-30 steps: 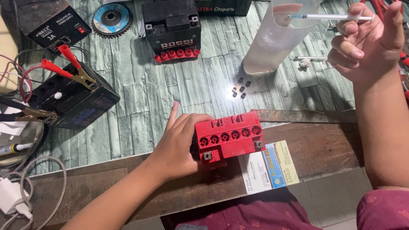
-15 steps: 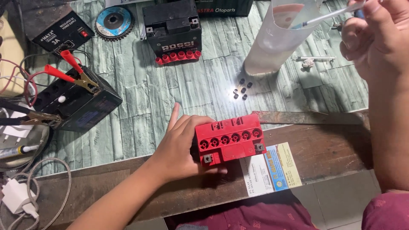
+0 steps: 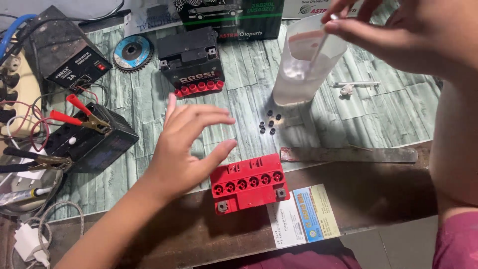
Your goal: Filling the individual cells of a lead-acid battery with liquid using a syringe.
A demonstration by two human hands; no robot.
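Workbench covered in a grey-green stone-pattern sheet [image 3: 124, 194] with a dark wooden front edge. The left hand [image 3: 186, 144] is hovering with fingers spread and released, grasping nothing, just left of the small red-topped rectangular battery [image 3: 247, 183] sitting at the bench edge, its six fill holes showing. The right hand [image 3: 408, 35] is pinching a thin white syringe-like tube [image 3: 318, 47], dipping it into the translucent plastic container of clear liquid [image 3: 303, 65]. Small black caps [image 3: 269, 124] are lying between container and battery. A black battery with red clips [image 3: 84, 137] is sitting far left.
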